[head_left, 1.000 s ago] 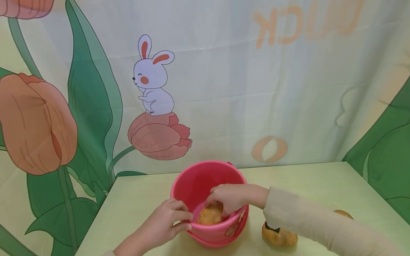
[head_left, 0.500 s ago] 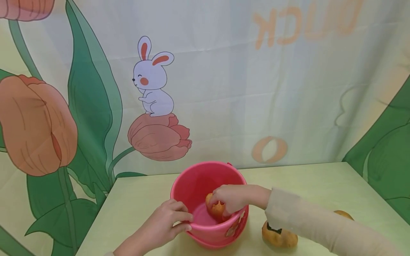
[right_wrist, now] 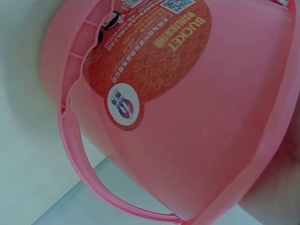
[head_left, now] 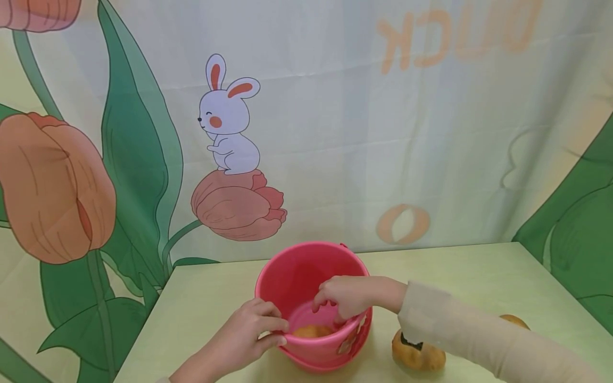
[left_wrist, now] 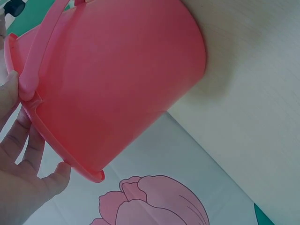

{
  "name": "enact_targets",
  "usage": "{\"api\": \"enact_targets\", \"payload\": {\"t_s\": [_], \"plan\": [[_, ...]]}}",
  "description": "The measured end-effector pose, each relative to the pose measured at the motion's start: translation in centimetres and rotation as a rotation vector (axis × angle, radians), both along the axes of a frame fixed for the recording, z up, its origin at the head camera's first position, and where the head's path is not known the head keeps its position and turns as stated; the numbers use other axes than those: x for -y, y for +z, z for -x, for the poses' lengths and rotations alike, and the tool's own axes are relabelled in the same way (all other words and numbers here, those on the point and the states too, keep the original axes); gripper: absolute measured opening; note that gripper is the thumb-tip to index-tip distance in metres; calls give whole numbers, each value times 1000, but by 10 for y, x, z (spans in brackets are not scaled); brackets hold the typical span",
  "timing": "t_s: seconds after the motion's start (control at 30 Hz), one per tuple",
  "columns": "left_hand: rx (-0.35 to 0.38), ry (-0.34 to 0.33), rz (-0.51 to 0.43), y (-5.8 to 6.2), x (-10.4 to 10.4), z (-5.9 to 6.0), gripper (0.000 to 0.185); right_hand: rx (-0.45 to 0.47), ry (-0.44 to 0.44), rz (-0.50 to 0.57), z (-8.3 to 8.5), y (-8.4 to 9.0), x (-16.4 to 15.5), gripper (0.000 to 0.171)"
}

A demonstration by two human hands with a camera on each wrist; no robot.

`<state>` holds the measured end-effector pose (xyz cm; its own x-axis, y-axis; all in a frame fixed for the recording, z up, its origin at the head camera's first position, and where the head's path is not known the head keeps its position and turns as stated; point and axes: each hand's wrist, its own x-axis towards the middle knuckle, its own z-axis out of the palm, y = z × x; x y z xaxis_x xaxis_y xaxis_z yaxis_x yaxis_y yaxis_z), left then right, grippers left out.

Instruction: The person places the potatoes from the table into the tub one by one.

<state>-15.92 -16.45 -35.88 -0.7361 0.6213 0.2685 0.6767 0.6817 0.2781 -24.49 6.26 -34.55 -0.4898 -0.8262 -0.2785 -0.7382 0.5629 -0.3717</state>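
Observation:
A pink bucket (head_left: 311, 352) stands on the table, tilted slightly in the head view. My left hand (head_left: 244, 330) holds its rim at the near left, thumb and fingers on either side of the edge. The left wrist view shows that hand (left_wrist: 28, 173) at the rim beside the handle. Over the right rim reaches my right hand (head_left: 351, 295), fingers loosely bent inside the bucket with nothing seen in them. A potato (head_left: 313, 331) lies at the bucket's bottom, partly hidden by the near rim. The right wrist view is mostly filled by the labelled bucket wall (right_wrist: 225, 103).
To the right of the bucket, a potato (head_left: 428, 359) with a dark patch lies on the pale table (head_left: 215, 287). Another potato (head_left: 514, 320) shows partly behind the right sleeve (head_left: 479, 330). A printed curtain (head_left: 325, 133) hangs behind the table.
My right hand held a potato toward the bucket's right side half a second ago; now its fingers are free and a potato rests at the near bottom. The left hand has stayed put.

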Motion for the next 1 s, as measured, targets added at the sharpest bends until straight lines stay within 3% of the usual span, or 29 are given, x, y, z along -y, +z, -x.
{"api": "enact_targets", "payload": {"t_s": [0.57, 0.8, 1.0], "plan": [[15, -5, -8, -1, 0, 0, 15, -12, -23, 2, -3, 11, -7, 39], [54, 22, 1, 0, 0, 0, 16, -23, -32, -5, -7, 19, -10, 39], [-8, -4, -17, -1, 0, 0, 13, -41, -47, -6, -10, 27, -13, 39]]}}
